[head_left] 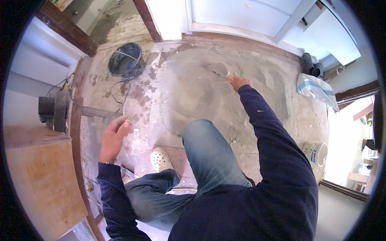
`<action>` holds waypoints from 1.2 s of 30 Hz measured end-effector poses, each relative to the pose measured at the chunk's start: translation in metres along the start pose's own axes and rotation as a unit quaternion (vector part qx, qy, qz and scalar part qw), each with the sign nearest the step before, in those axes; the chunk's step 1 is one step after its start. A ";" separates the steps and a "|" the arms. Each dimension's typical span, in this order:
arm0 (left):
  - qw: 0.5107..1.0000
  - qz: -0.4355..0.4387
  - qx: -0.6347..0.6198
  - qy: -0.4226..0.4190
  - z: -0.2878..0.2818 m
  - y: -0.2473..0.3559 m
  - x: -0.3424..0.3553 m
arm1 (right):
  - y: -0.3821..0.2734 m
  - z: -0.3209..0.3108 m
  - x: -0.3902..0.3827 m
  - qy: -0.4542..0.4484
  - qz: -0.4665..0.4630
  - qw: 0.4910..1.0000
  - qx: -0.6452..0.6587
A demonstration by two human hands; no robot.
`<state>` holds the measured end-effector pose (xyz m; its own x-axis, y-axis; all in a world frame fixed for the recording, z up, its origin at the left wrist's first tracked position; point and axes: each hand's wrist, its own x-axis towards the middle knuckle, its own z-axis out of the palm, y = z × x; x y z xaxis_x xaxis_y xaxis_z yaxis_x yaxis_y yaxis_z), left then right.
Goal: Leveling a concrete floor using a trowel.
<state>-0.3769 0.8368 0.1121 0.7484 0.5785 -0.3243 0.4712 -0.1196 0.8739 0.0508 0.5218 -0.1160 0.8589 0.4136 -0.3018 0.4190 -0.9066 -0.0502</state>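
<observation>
My right hand (242, 83) is closed round the orange handle of a trowel (220, 75), reaching out over a wide grey-brown layer of sand or dry mortar (201, 96) spread on the floor. The trowel's blade rests at the layer's surface, blurred against it. Away to the left, my left hand (114, 138) is raised with its fingers curled in. A small white stick (136, 129) pokes out at its fingertips, too small to name surely. Beyond that hand stands a black bucket (127, 64) with a wire handle, dark inside.
A cable (114, 96) runs along the floor near the bucket. To the right lie a white sack (315, 88), dark boots (311, 66) and a light tub (315, 153). A wooden panel (44, 184) stands at the left. My knee (207, 140) juts toward the sand.
</observation>
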 end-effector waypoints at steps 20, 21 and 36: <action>0.999 -0.016 0.029 -0.011 0.010 -0.004 0.008 | 0.144 -0.005 -0.043 0.006 0.131 0.991 0.016; 0.999 -0.015 0.035 -0.012 0.011 -0.004 0.009 | 0.150 -0.005 -0.046 0.008 0.125 0.992 0.029; 0.999 -0.009 0.036 -0.025 0.015 -0.012 0.020 | 0.204 -0.002 -0.074 -0.025 0.274 0.959 0.063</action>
<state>-0.3607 0.8375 0.0900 0.7613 0.5402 -0.3586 0.5151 -0.1679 0.8405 0.0735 0.3070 -0.1018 0.9237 -0.1306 -0.3602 -0.1341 -0.9909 0.0154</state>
